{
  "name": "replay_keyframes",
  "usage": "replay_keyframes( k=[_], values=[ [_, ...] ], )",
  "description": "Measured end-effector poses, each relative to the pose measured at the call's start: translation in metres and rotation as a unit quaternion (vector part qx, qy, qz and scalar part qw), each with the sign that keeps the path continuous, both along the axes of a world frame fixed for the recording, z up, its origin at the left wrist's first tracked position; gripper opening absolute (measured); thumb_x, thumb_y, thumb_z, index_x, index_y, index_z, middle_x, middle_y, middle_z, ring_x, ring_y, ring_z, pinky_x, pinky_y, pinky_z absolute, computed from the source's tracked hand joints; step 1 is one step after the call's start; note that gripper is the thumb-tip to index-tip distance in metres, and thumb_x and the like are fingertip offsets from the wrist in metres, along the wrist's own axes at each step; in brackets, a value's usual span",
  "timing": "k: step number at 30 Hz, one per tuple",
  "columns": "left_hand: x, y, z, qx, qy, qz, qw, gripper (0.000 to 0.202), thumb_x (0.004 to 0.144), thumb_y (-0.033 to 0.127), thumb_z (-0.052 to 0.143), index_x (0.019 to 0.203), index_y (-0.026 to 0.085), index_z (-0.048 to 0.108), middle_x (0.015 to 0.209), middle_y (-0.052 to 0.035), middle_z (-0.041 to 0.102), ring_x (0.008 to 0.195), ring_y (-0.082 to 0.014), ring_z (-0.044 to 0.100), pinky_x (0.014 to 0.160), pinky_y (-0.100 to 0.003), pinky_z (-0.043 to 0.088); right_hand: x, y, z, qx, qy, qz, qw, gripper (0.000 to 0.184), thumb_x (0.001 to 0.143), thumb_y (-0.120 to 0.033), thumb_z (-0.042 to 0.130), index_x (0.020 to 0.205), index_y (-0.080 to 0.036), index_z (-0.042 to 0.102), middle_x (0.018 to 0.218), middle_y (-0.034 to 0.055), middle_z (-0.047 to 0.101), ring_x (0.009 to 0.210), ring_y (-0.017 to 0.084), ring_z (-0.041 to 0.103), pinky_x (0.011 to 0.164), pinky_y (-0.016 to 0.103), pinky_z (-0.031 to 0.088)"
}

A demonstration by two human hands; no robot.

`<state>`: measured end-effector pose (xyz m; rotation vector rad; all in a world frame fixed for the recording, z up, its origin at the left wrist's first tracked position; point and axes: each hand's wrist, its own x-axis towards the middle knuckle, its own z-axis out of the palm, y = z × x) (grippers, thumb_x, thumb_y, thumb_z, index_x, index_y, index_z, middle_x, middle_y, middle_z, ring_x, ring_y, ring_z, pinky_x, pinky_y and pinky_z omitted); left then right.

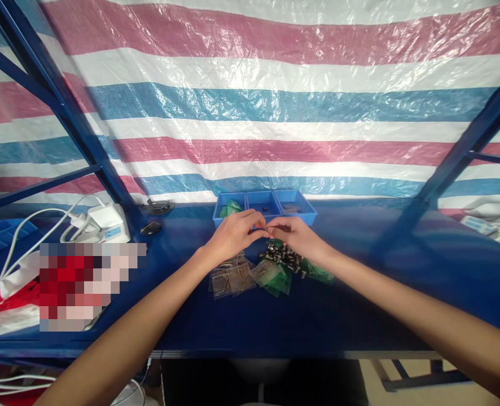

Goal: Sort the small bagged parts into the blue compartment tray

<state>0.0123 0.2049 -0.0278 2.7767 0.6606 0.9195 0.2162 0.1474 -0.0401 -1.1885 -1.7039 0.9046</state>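
My left hand (236,232) and my right hand (295,235) meet fingertip to fingertip over the middle of the table. Both are closed in a pinch around something small and dark, too tiny to name. Just beneath the right hand lies a heap of small metal screws (283,256), partly on green bags (279,282). Clear plastic bags with brass-coloured screws (233,279) lie below the left hand. Behind the hands stands a blue three-compartment tray (313,216); green bags (232,207) fill its left compartment, and a few small pieces lie in the others.
A power strip with white chargers and cables (106,223) sits at the left, near a black computer mouse (150,228). Blue frame posts (448,160) rise on both sides. A striped plastic sheet (275,107) hangs behind the blue table (351,321).
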Motion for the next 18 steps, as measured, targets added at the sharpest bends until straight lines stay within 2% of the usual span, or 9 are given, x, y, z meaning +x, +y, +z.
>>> replay_keyframes(
  k=[7,10,18],
  values=[
    [-0.001,-0.001,0.001,0.041,0.015,-0.003,0.999,0.018,0.103,0.030,0.055,0.113,0.019,0.066,0.103,-0.0058,0.068,0.083,-0.0159,0.065,0.069,-0.028,0.046,0.004,0.003,-0.004,-0.074,0.096,-0.001,0.993,0.029,0.087,-0.046,0.071,0.090,-0.018,0.074,0.093,0.0087,0.073,0.089,0.021,0.063,0.062,0.028,0.039],
    [0.000,0.000,-0.001,0.036,0.007,-0.006,0.999,0.019,0.101,0.028,0.058,0.116,0.019,0.066,0.104,-0.0055,0.068,0.080,-0.0145,0.063,0.068,-0.027,0.046,0.005,0.004,-0.004,-0.075,0.115,0.000,0.990,0.030,0.085,-0.047,0.074,0.089,-0.018,0.074,0.092,0.0081,0.072,0.084,0.019,0.061,0.062,0.028,0.039],
    [0.002,-0.001,-0.005,0.011,-0.028,-0.019,0.999,0.014,0.102,0.025,0.056,0.109,0.021,0.067,0.102,-0.0030,0.067,0.079,-0.0129,0.061,0.072,-0.027,0.046,0.002,-0.001,0.006,-0.055,0.103,-0.008,0.993,0.030,0.084,-0.047,0.075,0.091,-0.018,0.072,0.090,0.0061,0.070,0.082,0.018,0.060,0.062,0.028,0.039]
  ],
)
